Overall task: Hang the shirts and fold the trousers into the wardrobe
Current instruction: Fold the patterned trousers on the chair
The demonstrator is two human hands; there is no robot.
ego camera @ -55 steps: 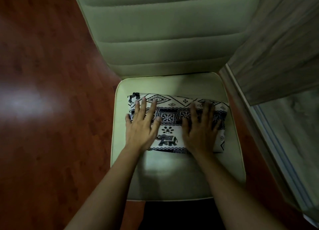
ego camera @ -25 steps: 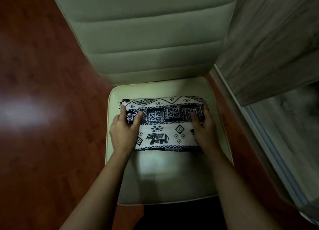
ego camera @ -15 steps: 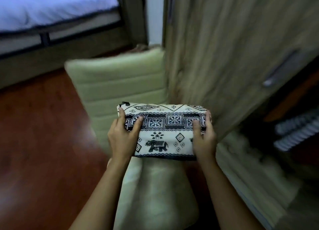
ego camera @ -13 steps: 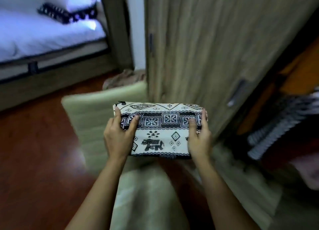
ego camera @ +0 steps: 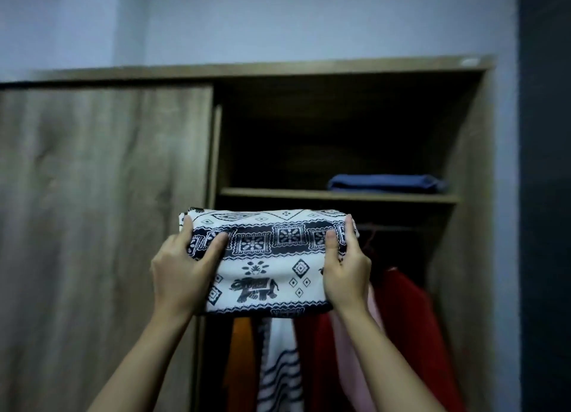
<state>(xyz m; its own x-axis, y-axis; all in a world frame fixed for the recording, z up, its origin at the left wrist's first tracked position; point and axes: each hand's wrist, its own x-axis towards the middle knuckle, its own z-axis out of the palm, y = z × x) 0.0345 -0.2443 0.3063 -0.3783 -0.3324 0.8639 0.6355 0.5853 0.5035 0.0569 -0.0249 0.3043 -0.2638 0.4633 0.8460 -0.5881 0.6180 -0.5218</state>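
Observation:
The folded trousers (ego camera: 265,257), white with a black elephant and diamond print, are held up in front of the open wardrobe (ego camera: 463,226). My left hand (ego camera: 182,275) grips their left end and my right hand (ego camera: 346,272) grips their right end. The bundle sits just below the level of the upper shelf (ego camera: 278,192). Several shirts hang under the shelf: an orange one (ego camera: 241,359), a striped white one (ego camera: 279,368) and a red one (ego camera: 411,328). Their upper parts are hidden behind the trousers.
A folded blue garment (ego camera: 386,183) lies on the right part of the upper shelf. The wardrobe's sliding door (ego camera: 102,226) covers the left half. A pale wall rises above the wardrobe top.
Both hands lifted the folded trousers off the chair seat and raised them to the open wardrobe. The view swung up from the chair to the shelf.

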